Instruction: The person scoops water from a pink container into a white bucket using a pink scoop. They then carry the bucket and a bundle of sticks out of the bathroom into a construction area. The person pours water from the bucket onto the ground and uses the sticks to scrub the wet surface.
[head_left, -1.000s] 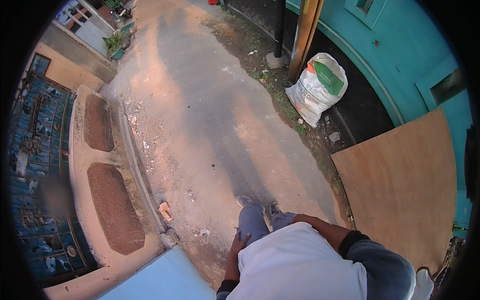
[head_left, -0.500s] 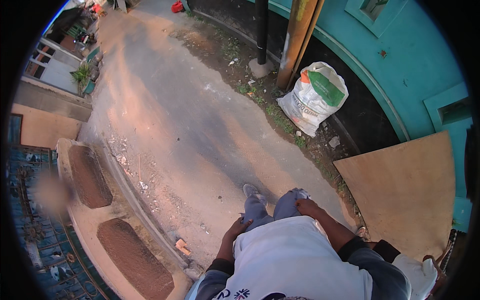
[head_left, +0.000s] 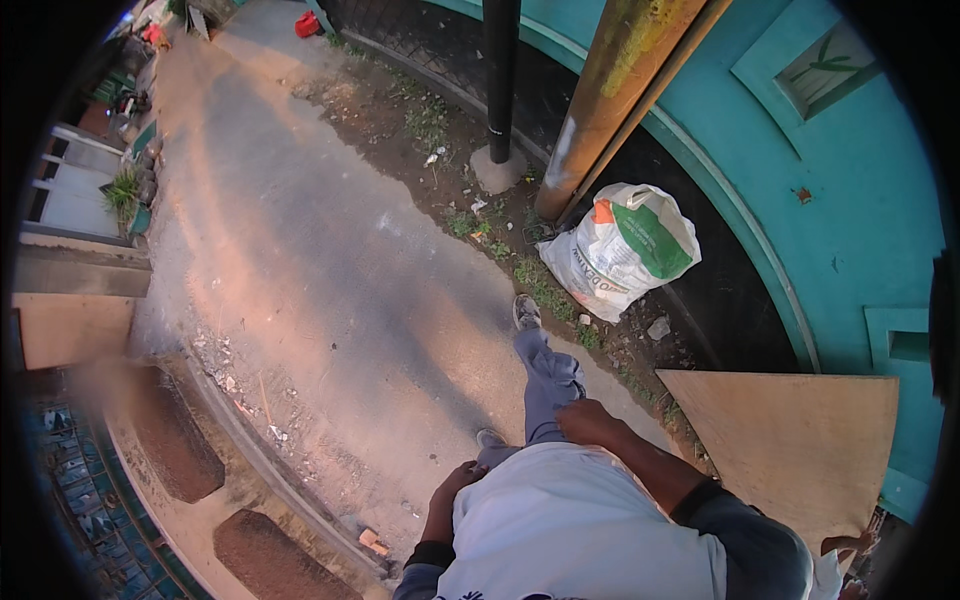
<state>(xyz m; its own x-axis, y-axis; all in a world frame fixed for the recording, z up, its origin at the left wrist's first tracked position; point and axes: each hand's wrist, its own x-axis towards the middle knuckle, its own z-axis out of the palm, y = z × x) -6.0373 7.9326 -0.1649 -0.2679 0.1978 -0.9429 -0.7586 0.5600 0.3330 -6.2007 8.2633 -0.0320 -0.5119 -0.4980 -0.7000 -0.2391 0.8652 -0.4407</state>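
Fingers (head_left: 572, 415) of the right hand (head_left: 590, 422) curl loosely against the grey-blue trouser leg (head_left: 548, 385), gripping nothing; the left hand (head_left: 458, 483) hangs at the hip beside the pale blue shirt (head_left: 570, 530), its fingers loosely bent and empty. Ahead on the right, past the grey shoe (head_left: 526, 312), a white woven plastic sack with green and orange print (head_left: 622, 250) leans by a rusty yellow pole (head_left: 610, 100) and the turquoise wall (head_left: 860, 200), a bare plywood sheet (head_left: 790, 440) nearer.

Shirt (head_left: 570, 520) pale blue-grey, sleeves (head_left: 750, 540) dark grey w/ black cuffs. Trousers (head_left: 550, 385) blue-grey, shoes (head_left: 526, 312) grey. Sack (head_left: 620, 250) white w/ green + orange patches. Wall (head_left: 850, 200) turquoise. Board (head_left: 800, 440) plain tan. Pole (head_left: 500, 70) black; post (head_left: 610, 90) rusty brown-yellow. Pavement (head_left: 330, 270) grey-brown.
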